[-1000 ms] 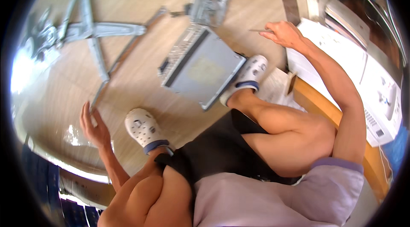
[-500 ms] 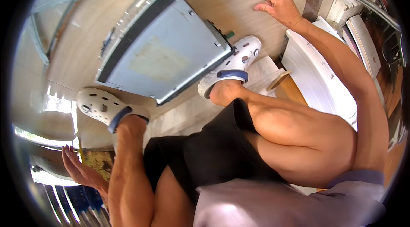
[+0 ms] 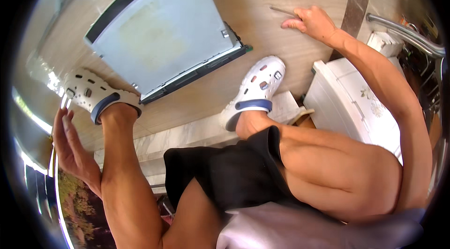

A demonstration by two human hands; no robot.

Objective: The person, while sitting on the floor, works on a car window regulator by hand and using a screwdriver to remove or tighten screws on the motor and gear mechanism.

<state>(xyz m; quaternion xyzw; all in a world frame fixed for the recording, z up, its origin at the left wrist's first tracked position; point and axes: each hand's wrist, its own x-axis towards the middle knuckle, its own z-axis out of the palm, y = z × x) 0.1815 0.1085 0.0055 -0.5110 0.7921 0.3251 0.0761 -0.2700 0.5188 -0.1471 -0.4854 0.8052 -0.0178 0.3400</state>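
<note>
Now seeing floor [image 3: 258, 31] between right clog [image 3: 254, 82] and metal case [image 3: 154, 28], overlapping a moment ago! Still pinching thin rod [image 3: 282, 11] in right hand [image 3: 313, 23], right of the case, aimed leftward, slightly forward, nearly crosswise in long axis; holding left hand [image 3: 76, 155] open by left shin [image 3: 125, 174].

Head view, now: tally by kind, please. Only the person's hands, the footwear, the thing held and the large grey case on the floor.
Hands, left hand and right hand: 2
White clogs: 2
Thin rod, held in the right hand: 1
Grey case: 1
Total: 6
</note>
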